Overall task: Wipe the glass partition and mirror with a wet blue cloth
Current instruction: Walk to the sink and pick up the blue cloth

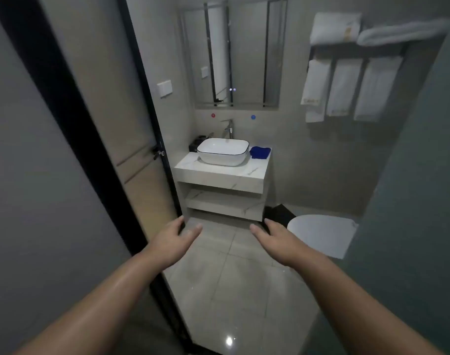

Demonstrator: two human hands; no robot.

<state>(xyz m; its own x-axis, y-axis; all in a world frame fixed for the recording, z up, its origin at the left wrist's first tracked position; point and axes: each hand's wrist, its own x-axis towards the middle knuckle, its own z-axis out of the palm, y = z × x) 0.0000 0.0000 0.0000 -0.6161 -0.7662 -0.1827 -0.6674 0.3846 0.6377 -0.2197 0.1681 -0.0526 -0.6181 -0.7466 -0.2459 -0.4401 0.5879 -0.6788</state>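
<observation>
A folded blue cloth (260, 152) lies on the marble vanity top (218, 174), just right of the white basin (222, 151). The mirror (234, 55) hangs on the wall above the tap. A frosted glass partition with a black frame (121, 119) runs along the left of the doorway. My left hand (174, 239) and my right hand (275, 239) are stretched out in front of me over the tiled floor, both empty with fingers loosely apart, well short of the vanity.
A white toilet (321, 234) stands at the right, with a dark bin (280, 213) beside the vanity. White towels (346, 88) hang on a rack at the upper right. A switch plate (164, 88) is on the left wall. Grey wall (418, 201) borders the right.
</observation>
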